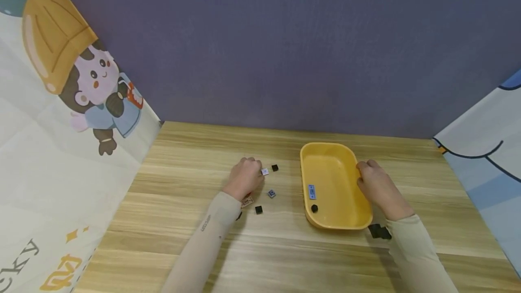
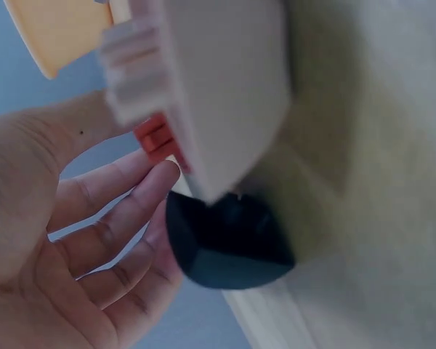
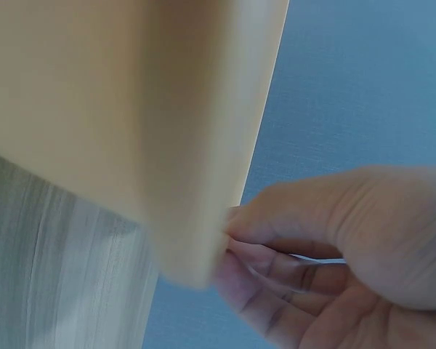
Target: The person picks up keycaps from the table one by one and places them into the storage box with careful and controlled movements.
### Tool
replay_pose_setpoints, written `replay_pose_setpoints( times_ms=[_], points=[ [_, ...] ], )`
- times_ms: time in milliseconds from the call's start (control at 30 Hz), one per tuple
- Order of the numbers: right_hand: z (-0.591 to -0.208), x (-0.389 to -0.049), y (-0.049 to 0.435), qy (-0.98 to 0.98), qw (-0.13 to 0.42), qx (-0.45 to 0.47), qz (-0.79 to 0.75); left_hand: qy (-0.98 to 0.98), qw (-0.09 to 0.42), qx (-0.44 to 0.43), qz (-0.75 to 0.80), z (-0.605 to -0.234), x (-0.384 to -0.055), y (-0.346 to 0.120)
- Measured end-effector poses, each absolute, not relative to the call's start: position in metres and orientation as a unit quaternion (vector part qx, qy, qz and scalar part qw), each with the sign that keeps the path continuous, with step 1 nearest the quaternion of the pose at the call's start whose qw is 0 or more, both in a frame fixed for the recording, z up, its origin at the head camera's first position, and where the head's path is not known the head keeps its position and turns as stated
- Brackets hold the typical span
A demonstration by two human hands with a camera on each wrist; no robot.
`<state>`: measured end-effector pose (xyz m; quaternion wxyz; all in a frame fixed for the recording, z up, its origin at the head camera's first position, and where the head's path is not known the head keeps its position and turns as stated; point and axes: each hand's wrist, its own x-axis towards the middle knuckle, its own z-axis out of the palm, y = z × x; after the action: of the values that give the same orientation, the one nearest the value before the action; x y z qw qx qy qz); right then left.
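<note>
My left hand (image 1: 245, 178) is bent down over the table among small toy blocks. In the left wrist view, a red block (image 2: 154, 138) shows by its thumb and fingers (image 2: 105, 236); a pale block covers the thumb's end, so I cannot tell whether anything is pinched. Close to the fingertips are this pale block (image 2: 229, 87) and a black curved piece (image 2: 229, 251). A small white block (image 1: 265, 172) lies beside the hand. My right hand (image 1: 380, 189) holds the right rim of a yellow tray (image 1: 336, 223) between thumb and fingers.
In the tray are a blue block (image 1: 311, 192) and a black piece (image 1: 314, 209). Between the hands lie black blocks (image 1: 258, 210) and a grey-blue block (image 1: 272, 193); a tan printed block (image 1: 247, 201) sits by the left wrist. Black pieces (image 1: 379, 231) lie by the right sleeve.
</note>
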<state>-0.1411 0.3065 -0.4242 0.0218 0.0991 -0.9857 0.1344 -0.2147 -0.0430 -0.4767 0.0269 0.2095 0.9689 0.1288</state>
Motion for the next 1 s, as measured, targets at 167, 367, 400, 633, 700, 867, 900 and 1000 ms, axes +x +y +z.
replay_pose_setpoints(
  times_ms=[167, 367, 400, 633, 700, 867, 900, 1000],
  points=[
    [-0.424, -0.142, 0.306, -0.987, 0.019, 0.098, 0.129, 0.97, 0.025, 0.208, 0.125, -0.478, -0.216, -0.042],
    [-0.423, -0.142, 0.305, -0.987, 0.016, 0.098, 0.129, 0.971, 0.033, 0.203, 0.12, -0.477, -0.216, -0.04],
    [-0.424, -0.142, 0.305, -0.987, 0.019, 0.099, 0.129, 0.971, 0.033, 0.202, 0.119, -0.477, -0.216, -0.04],
    [-0.423, -0.141, 0.304, -0.986, 0.017, 0.096, 0.133, 0.971, 0.024, 0.205, 0.121, -0.474, -0.213, -0.041],
    [-0.423, -0.141, 0.304, -0.987, 0.014, 0.092, 0.134, 0.97, 0.017, 0.208, 0.122, -0.472, -0.211, -0.041],
    [-0.423, -0.141, 0.304, -0.987, 0.006, 0.088, 0.135, 0.962, 0.003, 0.228, 0.149, -0.458, -0.202, -0.04],
    [-0.423, -0.141, 0.304, -0.987, 0.005, 0.087, 0.135, 0.96, 0.004, 0.232, 0.155, -0.454, -0.199, -0.039],
    [-0.423, -0.141, 0.305, -0.987, 0.002, 0.088, 0.135, 0.954, 0.006, 0.245, 0.172, -0.442, -0.19, -0.037]
  ],
)
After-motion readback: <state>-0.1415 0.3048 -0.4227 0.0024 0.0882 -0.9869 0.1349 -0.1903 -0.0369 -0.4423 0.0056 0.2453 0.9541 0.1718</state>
